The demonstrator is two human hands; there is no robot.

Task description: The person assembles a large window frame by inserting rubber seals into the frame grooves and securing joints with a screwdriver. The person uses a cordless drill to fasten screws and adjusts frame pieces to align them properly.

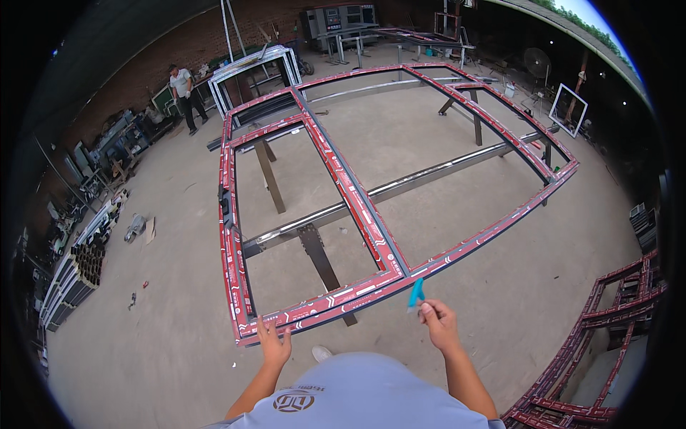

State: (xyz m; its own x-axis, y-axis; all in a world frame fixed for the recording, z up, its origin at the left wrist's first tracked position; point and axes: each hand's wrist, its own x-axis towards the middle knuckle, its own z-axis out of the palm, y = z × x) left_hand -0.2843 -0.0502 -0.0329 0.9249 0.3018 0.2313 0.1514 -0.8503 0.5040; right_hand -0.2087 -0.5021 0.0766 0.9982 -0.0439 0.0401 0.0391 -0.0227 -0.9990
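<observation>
A large window frame [325,307] covered in red printed protective film lies flat on metal supports before me. My left hand [274,347] rests its spread fingers on the frame's near edge, close to the near left corner; it grips nothing. My right hand [440,325] is closed around a small teal scraper [416,292], held up just off the near edge, to the right of where the dividing bar joins it. The part of the scraper inside my fingers is hidden. A black fitting [226,206] sits on the frame's left side.
A steel support beam [421,179] runs under the frame. More red-filmed frames [600,314] stand at the lower right. Profiles [75,275] are stacked at left. Another person [187,96] stands at the far left by white frames [254,68]. A fan [537,63] is at the back right.
</observation>
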